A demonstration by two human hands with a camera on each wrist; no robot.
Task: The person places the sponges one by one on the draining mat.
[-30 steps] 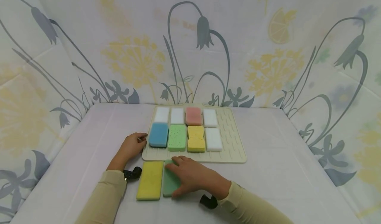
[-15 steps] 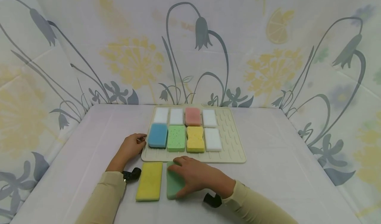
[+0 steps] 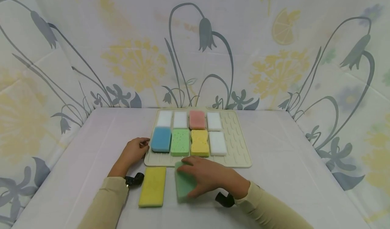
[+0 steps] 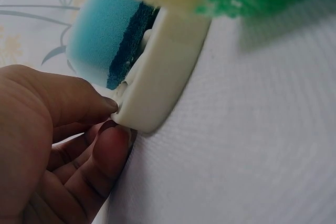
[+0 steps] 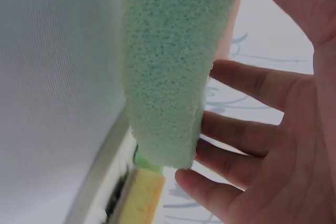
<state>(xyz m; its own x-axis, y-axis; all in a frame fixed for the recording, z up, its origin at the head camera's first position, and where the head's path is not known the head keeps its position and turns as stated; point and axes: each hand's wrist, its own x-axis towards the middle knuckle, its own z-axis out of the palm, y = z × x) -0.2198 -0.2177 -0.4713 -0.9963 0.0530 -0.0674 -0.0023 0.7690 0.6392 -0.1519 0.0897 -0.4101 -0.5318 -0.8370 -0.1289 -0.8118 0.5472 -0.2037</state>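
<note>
My right hand (image 3: 210, 175) holds a pale green sponge (image 3: 183, 185) by its edges, in front of the cream ridged mat (image 3: 234, 131). The right wrist view shows the porous face of this green sponge (image 5: 168, 61), with thumb and fingertips at its sides; it looks raised off the table. My left hand (image 3: 132, 152) pinches the mat's left edge, thumb above and a finger below, as the left wrist view of the mat rim (image 4: 163, 72) shows. A yellow sponge (image 3: 153, 187) lies on the cloth between the two arms.
On the mat sit a blue sponge (image 3: 161, 139), a bright green sponge (image 3: 180, 142), a yellow notched sponge (image 3: 199, 143), a pink sponge (image 3: 197, 120) and several white sponges (image 3: 217, 143). The mat's right strip is bare. A patterned cloth (image 3: 195, 53) hangs behind.
My right hand has moved the pale green sponge to the right, away from the yellow one, and slightly up. The left hand has stayed at the mat's edge.
</note>
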